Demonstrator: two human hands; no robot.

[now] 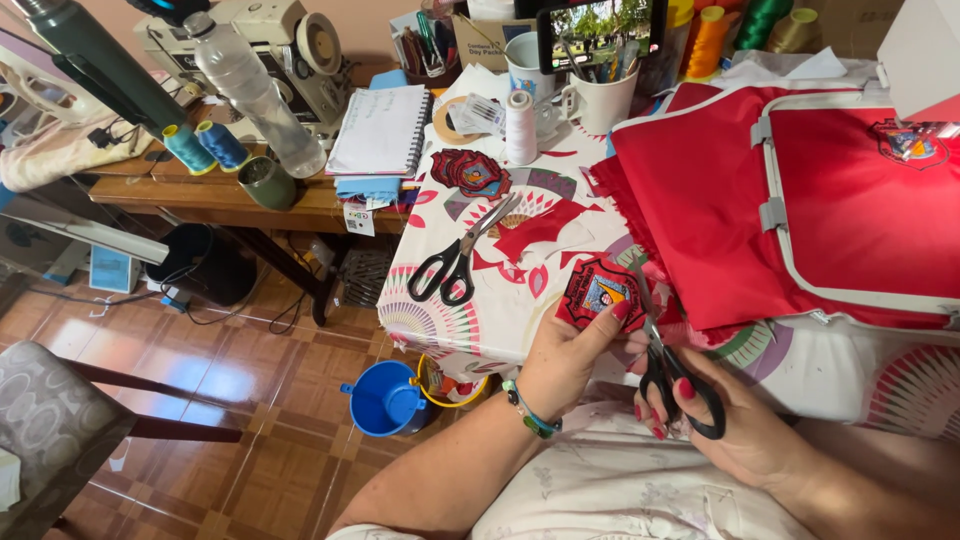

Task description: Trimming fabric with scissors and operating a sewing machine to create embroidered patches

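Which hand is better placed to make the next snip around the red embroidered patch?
Right. The right hand already has its fingers through the black-handled scissors, blades up against the red embroidered patch. The left hand is pinching that patch, so it looks committed to holding.

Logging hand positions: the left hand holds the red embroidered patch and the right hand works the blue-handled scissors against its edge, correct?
Not quite: the head view shows black-handled scissors in the right hand, not blue. The left hand does hold the red embroidered patch.
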